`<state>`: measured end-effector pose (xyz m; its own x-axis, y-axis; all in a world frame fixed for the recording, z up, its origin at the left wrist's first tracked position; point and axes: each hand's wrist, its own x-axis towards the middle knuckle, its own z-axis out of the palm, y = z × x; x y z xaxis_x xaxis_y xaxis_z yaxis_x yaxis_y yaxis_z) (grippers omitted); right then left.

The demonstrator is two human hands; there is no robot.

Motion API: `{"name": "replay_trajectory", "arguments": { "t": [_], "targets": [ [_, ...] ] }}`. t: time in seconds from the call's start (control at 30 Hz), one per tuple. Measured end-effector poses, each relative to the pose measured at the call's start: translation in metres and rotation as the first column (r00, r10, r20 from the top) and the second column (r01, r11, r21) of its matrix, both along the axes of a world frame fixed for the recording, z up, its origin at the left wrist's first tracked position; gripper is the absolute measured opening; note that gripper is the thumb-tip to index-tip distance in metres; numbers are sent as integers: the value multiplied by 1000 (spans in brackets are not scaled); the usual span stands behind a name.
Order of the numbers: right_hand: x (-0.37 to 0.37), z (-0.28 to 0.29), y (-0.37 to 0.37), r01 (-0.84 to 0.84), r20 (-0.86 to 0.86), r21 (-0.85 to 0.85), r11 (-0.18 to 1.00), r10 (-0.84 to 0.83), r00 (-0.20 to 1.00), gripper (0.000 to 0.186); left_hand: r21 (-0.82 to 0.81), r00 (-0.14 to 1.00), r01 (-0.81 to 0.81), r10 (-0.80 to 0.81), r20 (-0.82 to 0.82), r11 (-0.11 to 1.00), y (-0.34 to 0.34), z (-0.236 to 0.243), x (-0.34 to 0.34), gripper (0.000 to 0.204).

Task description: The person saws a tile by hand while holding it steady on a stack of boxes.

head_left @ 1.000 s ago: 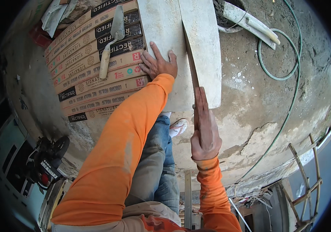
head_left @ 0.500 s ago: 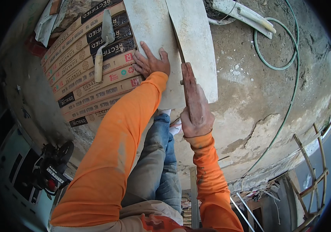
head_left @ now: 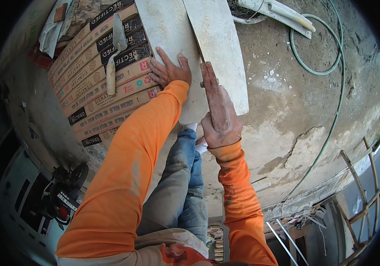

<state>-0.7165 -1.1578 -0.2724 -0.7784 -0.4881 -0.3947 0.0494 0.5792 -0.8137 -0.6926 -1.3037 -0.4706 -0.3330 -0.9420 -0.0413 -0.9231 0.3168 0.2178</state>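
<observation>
A pale grey flat board [head_left: 165, 22] lies on a stack of cardboard boxes, with a long dark slit running down its length. My left hand [head_left: 170, 70] presses flat on the board's left part, fingers spread over its left edge. At the near end of the slit, my right hand [head_left: 220, 113] is closed round what looks like a handsaw [head_left: 202, 83], seen edge-on. Its fingers stretch forward along the handle, and most of the blade is hidden. Left of my left hand, a trowel [head_left: 118, 42] with a worn wooden handle rests on the boxes.
The stacked boxes [head_left: 90, 86] extend to the left. A green hose [head_left: 341, 84] curls over the stained concrete floor [head_left: 274, 133] on the right, near a pale trough-like piece [head_left: 283, 15]. A motorcycle [head_left: 61, 195] stands lower left; a wooden frame [head_left: 363, 199] is lower right.
My right hand has slid a little forward along the slit with the handsaw. My left hand stays flat on the board. The whole view has shifted slightly.
</observation>
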Motion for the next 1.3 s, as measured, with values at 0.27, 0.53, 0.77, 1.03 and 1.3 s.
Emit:
{"name": "replay_trajectory", "arguments": {
  "t": [0.27, 0.53, 0.77, 1.03, 1.3],
  "targets": [
    [30, 113, 42, -246, 205, 286, 926, 191, 960, 84, -52, 1000, 14, -14, 7, 999, -21, 7, 7, 81],
    [-1, -7, 8, 72, 48, -55, 996, -69, 996, 62, 45, 999, 0, -2, 33, 999, 12, 4, -5, 78],
    [35, 136, 66, -545, 453, 330, 771, 377, 808, 95, -25, 1000, 14, -14, 4, 1000, -18, 18, 4, 78],
    [-10, 2, -4, 75, 120, -43, 996, -69, 990, 73, 54, 1000, 1, -1, -2, 999, 8, 3, 0, 79],
    [47, 112, 71, -442, 141, 384, 811, 422, 896, 92, 28, 999, -1, 0, 43, 1000, -14, 13, 7, 80]
  ]
}}
